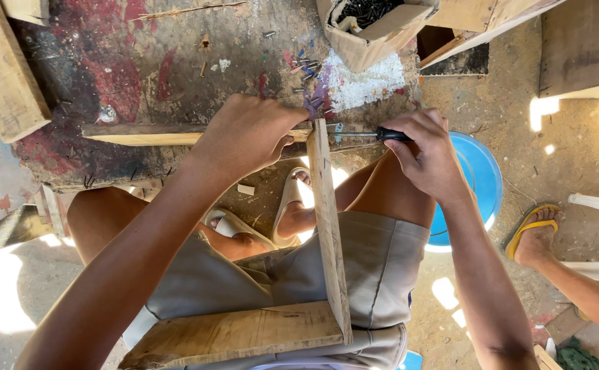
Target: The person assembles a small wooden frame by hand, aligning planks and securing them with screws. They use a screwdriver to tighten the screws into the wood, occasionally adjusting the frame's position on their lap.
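Over the lap, left hand (244,133) gripping rough wooden frame (327,226); right hand (426,154) fingers closed round black-handled screwdriver (375,134)

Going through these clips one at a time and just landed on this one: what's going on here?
A seated person is working on a wooden frame that rests across their lap and against a paint-stained workbench. The left hand presses down where the upright plank meets a horizontal strip. The right hand grips a black-handled tool, its shaft pointing at that joint. Loose screws and a cardboard box of fasteners lie on the bench. Another person's sandalled foot shows at right.
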